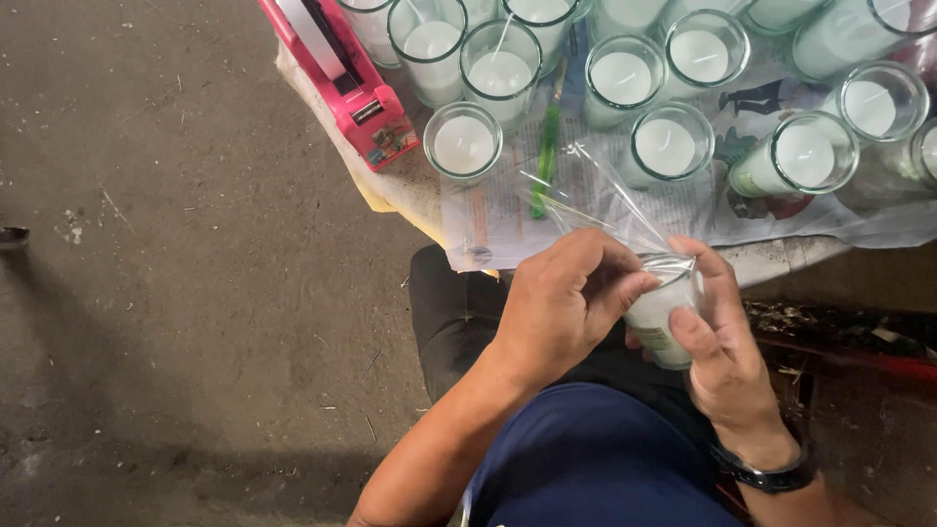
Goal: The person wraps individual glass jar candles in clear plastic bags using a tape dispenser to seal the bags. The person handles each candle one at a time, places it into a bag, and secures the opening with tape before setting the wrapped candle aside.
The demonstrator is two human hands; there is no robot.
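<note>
Right hand (717, 337) grips the glass candle (662, 317) steady; left hand (561, 303) pinches the clear wrap (595, 200) over its rim – best kept taut and centred

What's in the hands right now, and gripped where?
Right hand holds a glass candle by its side wall. Left hand pinches the clear plastic wrap at the glass's rim.
</note>
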